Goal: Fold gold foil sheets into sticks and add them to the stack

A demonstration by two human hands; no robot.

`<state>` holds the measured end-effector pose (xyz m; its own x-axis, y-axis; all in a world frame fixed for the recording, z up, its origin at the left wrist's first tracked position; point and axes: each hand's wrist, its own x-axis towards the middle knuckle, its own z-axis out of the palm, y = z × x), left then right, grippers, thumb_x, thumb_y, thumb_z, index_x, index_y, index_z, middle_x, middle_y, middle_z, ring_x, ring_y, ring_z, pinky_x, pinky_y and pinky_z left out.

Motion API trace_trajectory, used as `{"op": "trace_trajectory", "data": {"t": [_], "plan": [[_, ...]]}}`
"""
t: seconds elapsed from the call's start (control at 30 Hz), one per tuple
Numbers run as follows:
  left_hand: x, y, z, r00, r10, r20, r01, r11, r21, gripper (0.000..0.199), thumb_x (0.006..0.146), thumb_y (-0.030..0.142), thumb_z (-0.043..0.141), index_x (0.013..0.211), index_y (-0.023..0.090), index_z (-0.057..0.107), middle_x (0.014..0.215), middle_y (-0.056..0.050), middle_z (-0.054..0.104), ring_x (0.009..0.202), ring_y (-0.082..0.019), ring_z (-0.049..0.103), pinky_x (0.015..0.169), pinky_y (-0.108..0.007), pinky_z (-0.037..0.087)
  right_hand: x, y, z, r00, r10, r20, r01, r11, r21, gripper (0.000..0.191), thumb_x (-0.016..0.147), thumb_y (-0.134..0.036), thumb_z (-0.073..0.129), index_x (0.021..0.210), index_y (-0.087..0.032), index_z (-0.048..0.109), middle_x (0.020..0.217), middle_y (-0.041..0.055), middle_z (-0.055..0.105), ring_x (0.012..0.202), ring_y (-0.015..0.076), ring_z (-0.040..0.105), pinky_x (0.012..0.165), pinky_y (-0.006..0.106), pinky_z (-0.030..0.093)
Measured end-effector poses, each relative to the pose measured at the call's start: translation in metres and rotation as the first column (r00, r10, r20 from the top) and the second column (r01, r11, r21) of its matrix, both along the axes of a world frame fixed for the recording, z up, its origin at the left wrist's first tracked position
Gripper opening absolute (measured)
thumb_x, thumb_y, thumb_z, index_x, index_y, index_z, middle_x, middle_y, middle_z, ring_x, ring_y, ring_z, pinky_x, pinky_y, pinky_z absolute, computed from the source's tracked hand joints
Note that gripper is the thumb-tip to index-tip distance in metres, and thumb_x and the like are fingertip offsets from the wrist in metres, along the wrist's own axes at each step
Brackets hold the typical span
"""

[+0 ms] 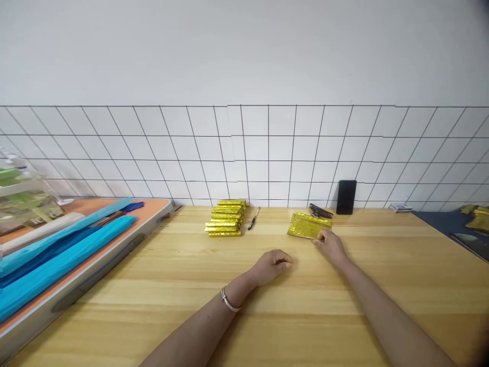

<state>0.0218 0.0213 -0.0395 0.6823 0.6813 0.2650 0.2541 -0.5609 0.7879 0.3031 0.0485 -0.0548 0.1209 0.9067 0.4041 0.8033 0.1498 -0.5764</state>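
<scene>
My right hand [330, 245] pinches at the near right corner of a flat stack of gold foil sheets [307, 226] lying on the wooden table. Whether its fingertips hold one sheet or the whole stack is too small to tell. My left hand [272, 266], with a silver bangle at the wrist, rests near the table surface, left of and nearer than the stack. Its fingers are curled with thumb and forefinger slightly apart, and nothing shows between them. A pile of rolled or folded gold foil strips [226, 219] lies farther left, with a pen [253, 219] beside it.
A black phone [346, 197] leans against the tiled wall. Behind the foil stack lies a dark hair clip [320, 210]. Blue rolls [87, 250] lie on an orange-topped surface at left. Small cards [401, 208] and a dark blue mat [439, 224] are at right.
</scene>
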Motion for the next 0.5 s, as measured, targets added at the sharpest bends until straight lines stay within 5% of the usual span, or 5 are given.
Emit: {"op": "trace_trajectory", "data": {"t": [0.3, 0.5], "plan": [[0.0004, 0.0001, 0.0017, 1.0, -0.006, -0.018, 0.007, 1.0, 0.017, 0.027, 0.086, 0.037, 0.051, 0.095, 0.016, 0.065, 0.094, -0.006, 0.064, 0.089, -0.016, 0.057, 0.082, -0.025, 0.043, 0.001, -0.0033, 0.0094, 0.966, 0.041, -0.255, -0.044, 0.999, -0.007, 0.031, 0.062, -0.048, 0.064, 0.057, -0.021, 0.049, 0.053, -0.0042, 0.05, 0.053, 0.014, 0.046, 0.05, 0.025, 0.035], [0.0004, -0.0001, 0.0003, 1.0, -0.014, -0.026, 0.015, 1.0, 0.019, 0.026, 0.086, 0.036, 0.051, 0.094, 0.016, 0.065, 0.093, -0.005, 0.064, 0.088, -0.016, 0.057, 0.081, -0.026, 0.043, 0.0061, -0.002, 0.0093, 0.916, -0.054, -0.397, 0.077, 0.996, 0.041, 0.027, 0.068, -0.049, 0.058, 0.065, -0.023, 0.051, 0.056, -0.0027, 0.054, 0.056, 0.0166, 0.05, 0.053, 0.027, 0.038]]}}
